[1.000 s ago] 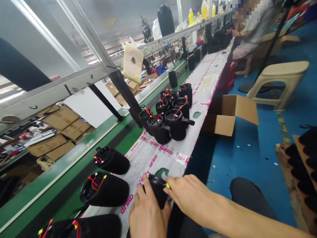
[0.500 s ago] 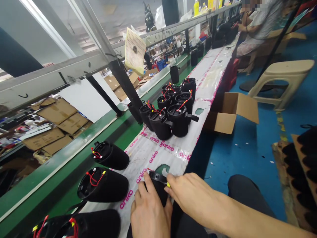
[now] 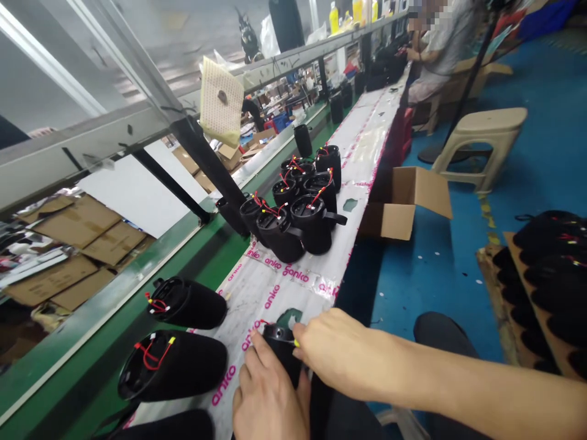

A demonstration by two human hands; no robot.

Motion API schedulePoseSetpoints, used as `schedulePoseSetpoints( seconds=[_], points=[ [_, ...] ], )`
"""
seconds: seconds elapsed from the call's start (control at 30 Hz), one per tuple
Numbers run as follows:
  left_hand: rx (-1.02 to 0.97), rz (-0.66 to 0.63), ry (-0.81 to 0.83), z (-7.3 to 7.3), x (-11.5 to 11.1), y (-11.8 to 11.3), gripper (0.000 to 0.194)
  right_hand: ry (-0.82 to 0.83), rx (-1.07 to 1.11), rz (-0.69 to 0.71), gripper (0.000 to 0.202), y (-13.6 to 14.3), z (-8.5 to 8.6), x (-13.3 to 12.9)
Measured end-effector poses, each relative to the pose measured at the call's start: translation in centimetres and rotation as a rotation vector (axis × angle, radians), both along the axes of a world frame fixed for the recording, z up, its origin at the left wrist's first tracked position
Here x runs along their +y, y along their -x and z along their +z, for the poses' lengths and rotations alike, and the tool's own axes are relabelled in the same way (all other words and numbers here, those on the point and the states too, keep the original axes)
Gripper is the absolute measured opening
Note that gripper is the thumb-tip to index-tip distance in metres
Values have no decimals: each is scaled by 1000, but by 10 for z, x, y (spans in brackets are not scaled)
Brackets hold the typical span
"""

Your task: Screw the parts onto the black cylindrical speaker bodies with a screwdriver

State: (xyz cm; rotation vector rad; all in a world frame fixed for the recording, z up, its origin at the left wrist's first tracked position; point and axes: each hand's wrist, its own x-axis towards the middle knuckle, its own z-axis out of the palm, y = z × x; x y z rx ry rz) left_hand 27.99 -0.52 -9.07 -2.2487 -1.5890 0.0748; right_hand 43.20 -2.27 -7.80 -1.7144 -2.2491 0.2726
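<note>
My left hand (image 3: 270,391) is wrapped round a black cylindrical speaker body (image 3: 285,360) at the front of the table, tilted with its open end away from me. Its fingers lie along the left side and the thumb is on the right. At the right of the rim, my right hand (image 3: 342,351) is closed in a pinch. A small yellow wire connector (image 3: 297,343) shows at its fingertips; the rest is hidden by the fingers. To the left, a speaker body (image 3: 183,366) lies on its side, red wires coming out of its open end, with another (image 3: 197,305) behind it.
Several upright speaker bodies (image 3: 312,235) with red wires stand further up the table (image 3: 284,299). An open cardboard box (image 3: 398,221), a beige stool (image 3: 486,122) and stacked black bodies (image 3: 550,275) are on the right. A person (image 3: 440,61) sits at the far end.
The whole scene has shifted left in view as the camera turned. Both hands keep their hold on the speaker body, and the right hand stays pinched at the rim.
</note>
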Motion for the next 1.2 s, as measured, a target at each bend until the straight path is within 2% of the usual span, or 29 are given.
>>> schedulePoseSetpoints(
  seconds=[0.13, 0.27, 0.37, 0.63, 0.87, 1.2],
  points=[
    [-36, 18, -15, -1, -1, 2, 72, -62, 217, -135, 22, 3, -20, -11],
    [-43, 9, -35, -1, -5, 2, 64, -141, 194, -146, 20, 12, -28, -16],
    [-62, 27, -34, 0, -7, 0, 60, -175, 144, -111, 19, 17, -27, -15],
    [-46, 34, -35, 0, -11, -2, 60, -115, 111, -148, 15, 18, -26, -14],
    [-33, 33, -44, -4, -10, -2, 58, -178, -42, -142, 12, 25, -26, -11],
    [7, 18, 21, -4, -6, -7, 74, -19, -131, 48, 15, 6, 2, 6]
  ],
)
